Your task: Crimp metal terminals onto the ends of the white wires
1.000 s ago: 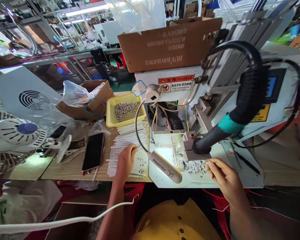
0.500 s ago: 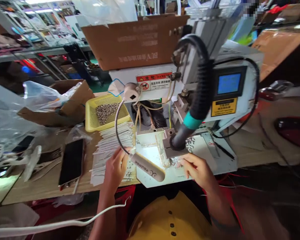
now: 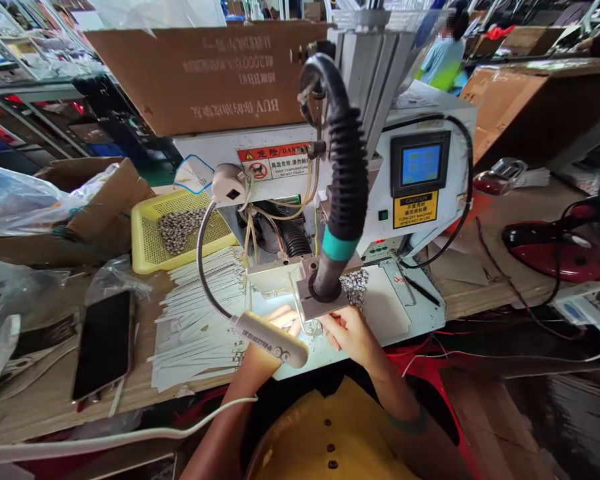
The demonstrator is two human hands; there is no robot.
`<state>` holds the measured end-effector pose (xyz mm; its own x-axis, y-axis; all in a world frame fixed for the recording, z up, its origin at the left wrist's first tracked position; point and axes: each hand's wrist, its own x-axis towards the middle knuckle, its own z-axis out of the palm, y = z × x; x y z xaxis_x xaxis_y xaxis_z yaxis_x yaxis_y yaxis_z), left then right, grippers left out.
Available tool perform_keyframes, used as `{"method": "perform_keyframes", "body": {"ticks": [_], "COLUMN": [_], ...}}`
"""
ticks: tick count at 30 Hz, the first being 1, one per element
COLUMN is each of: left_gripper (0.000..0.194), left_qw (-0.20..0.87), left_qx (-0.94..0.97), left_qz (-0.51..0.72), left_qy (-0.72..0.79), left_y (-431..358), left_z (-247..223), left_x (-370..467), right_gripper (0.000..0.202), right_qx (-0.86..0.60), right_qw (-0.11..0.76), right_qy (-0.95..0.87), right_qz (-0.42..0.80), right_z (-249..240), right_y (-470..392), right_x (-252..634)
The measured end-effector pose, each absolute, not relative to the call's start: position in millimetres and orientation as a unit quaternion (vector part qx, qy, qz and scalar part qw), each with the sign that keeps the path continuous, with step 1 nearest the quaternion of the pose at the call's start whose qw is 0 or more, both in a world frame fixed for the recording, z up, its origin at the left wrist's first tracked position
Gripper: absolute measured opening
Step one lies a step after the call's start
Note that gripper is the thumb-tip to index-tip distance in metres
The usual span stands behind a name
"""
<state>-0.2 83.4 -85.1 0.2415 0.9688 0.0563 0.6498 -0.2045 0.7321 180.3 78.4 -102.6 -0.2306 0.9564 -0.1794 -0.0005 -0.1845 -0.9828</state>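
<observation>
My left hand reaches under the machine's working head, partly covered by a small gooseneck lamp. Its fingers are bent together at the left of the head, and what they hold is hidden. Just right of the block-shaped working head, my right hand has thumb and fingers pinched together; anything in the pinch is too small to make out. A thick black ribbed hose with a teal band runs down into the head. Behind my right hand, small speckled pieces lie heaped on the white plate.
Left of the machine lie many thin white paper strips, a yellow basket holding small pieces, and a phone. A white cable crosses the lower left. Right stand a control screen and a dark red device.
My left hand has moved right, from beside the paper strips to under the lamp and head. My right hand stays by the head. The camera view has shifted to the right.
</observation>
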Motion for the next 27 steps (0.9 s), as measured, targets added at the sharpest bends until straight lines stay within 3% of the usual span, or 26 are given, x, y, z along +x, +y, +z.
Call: {"method": "perform_keyframes", "body": {"ticks": [4,17,27], "left_gripper": [0.034,0.035,0.035], "left_qw": [0.309,0.354,0.325], "left_qx": [0.737,0.717,0.723], "left_qz": [0.256,0.333,0.342], "left_qy": [0.544,0.500,0.505], "left_y": [82.6,84.4,83.2], "left_z": [-90.9,-88.8,-92.0], "left_x": [2.3,8.3,6.8], "right_gripper": [0.028,0.023,0.017], "right_qx": [-0.475,-0.488,-0.505], "right_qw": [0.398,0.405,0.390], "right_qy": [-0.501,-0.520,-0.551], "right_qz": [0.604,0.572,0.538], "right_z": [-102.5,-97.9,-96.8], "right_y": [78.6,76.6,76.7], "right_x": [179.5,179.5,179.6]}}
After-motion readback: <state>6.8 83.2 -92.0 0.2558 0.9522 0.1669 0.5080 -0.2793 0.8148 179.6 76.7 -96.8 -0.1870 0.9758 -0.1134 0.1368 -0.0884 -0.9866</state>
